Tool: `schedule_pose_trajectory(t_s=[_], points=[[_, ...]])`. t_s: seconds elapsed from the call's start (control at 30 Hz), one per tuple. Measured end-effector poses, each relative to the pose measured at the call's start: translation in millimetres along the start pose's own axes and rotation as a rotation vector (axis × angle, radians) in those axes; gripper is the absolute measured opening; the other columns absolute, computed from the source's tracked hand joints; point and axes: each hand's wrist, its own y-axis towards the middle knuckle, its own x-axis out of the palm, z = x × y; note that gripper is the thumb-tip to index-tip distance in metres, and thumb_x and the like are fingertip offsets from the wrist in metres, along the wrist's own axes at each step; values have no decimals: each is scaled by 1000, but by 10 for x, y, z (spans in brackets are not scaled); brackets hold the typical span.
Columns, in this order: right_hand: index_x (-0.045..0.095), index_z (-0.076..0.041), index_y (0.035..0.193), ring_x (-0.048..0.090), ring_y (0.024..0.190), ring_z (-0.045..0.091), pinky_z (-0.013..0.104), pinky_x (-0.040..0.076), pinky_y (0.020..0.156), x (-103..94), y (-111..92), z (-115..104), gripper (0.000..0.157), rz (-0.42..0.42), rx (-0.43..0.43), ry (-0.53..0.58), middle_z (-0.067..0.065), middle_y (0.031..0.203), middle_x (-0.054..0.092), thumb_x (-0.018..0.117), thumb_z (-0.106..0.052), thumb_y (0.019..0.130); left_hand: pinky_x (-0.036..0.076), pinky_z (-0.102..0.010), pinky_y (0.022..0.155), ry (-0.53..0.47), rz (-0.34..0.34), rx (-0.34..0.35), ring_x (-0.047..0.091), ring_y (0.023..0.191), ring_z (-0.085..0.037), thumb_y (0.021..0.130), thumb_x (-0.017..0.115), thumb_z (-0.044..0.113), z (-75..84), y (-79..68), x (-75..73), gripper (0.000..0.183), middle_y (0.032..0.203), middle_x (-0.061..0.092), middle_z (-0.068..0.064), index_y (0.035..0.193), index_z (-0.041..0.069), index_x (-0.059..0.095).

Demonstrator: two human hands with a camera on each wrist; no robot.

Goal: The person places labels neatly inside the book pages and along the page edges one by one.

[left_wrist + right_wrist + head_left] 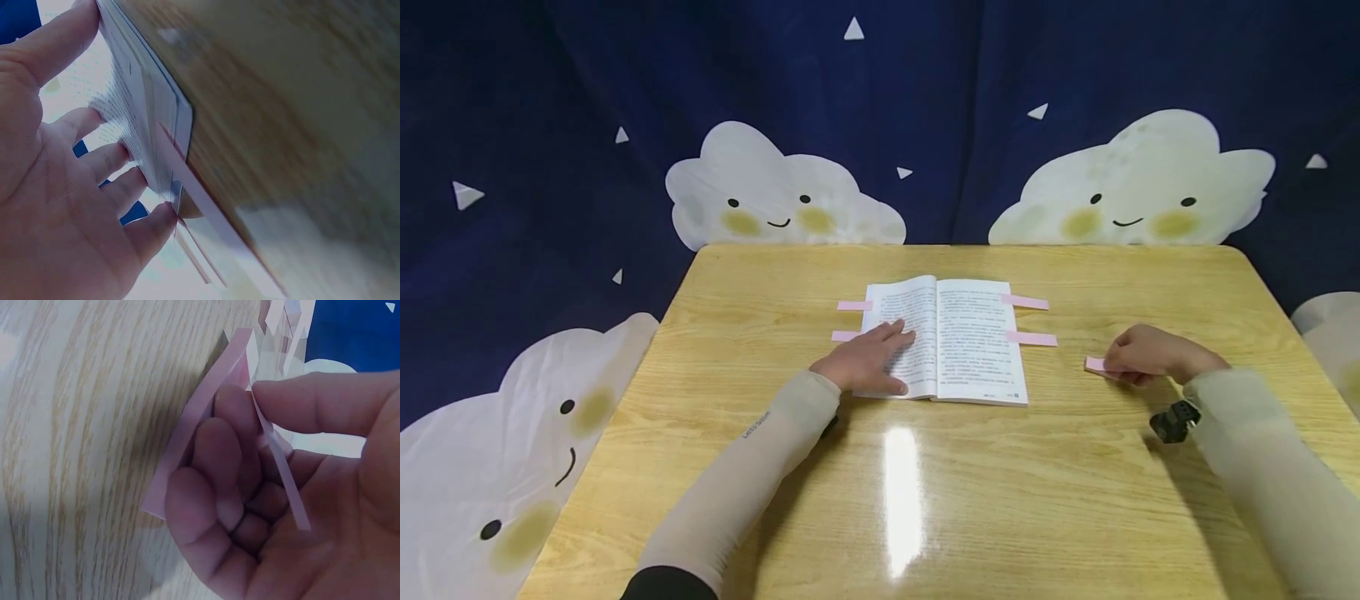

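Note:
An open book (pixel 976 346) with printed pages lies on the wooden table. My left hand (pixel 867 358) rests on its left page, fingers spread and straight. Pink sticky strips stick out past both side edges, such as the upper right strip (pixel 1028 302) and the lower left strip (pixel 212 209). To the right of the book, my right hand (pixel 1153 352) is at a pad of pink sticky notes (pixel 187 428) on the table. Thumb and forefinger pinch one thin pink strip (pixel 289 478), partly lifted off the pad, while the other fingers curl against the pad.
The table (pixel 1037 483) has a bright light reflection in front of the book. A dark blue curtain (pixel 940 100) with white clouds hangs behind it. A black wrist camera (pixel 1175 422) sits under the right sleeve.

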Motion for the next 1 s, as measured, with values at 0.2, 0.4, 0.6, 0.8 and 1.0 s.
schedule_pose_trajectory(t_s=[0.2,0.4,0.6,0.8,1.0], points=[[60,-2,82,44,59,11,27,43,54,20,9,-7,19,11,-20,-20,-3,65,48,53,-14,94,23,-42,126,-7,-4,1,9,158,-21,90,69,48,6,-19,14,88,170,4,3,160,29,18],[59,-5,77,41,56,10,25,41,52,28,1,-2,20,-3,-12,-18,-4,62,46,52,-14,94,24,-41,126,7,-1,18,10,158,-21,91,69,48,8,-5,17,88,170,5,2,160,27,19],[58,-6,74,42,56,10,25,41,52,28,-25,4,21,-2,-6,-7,-4,62,47,52,-14,93,21,-40,127,32,13,32,11,157,-22,90,69,49,12,10,13,89,170,7,1,160,25,20],[57,-8,73,43,58,11,26,41,53,37,-29,11,21,-4,-1,-9,-3,63,48,52,-14,92,21,-40,127,27,5,28,10,158,-21,90,69,48,24,-4,1,89,170,6,2,160,25,20],[57,-8,73,44,60,11,26,42,54,23,-13,-13,20,14,-9,-15,-3,65,48,52,-13,92,21,-40,127,25,7,12,10,158,-21,90,69,48,14,-4,-13,88,170,6,3,160,27,20]])
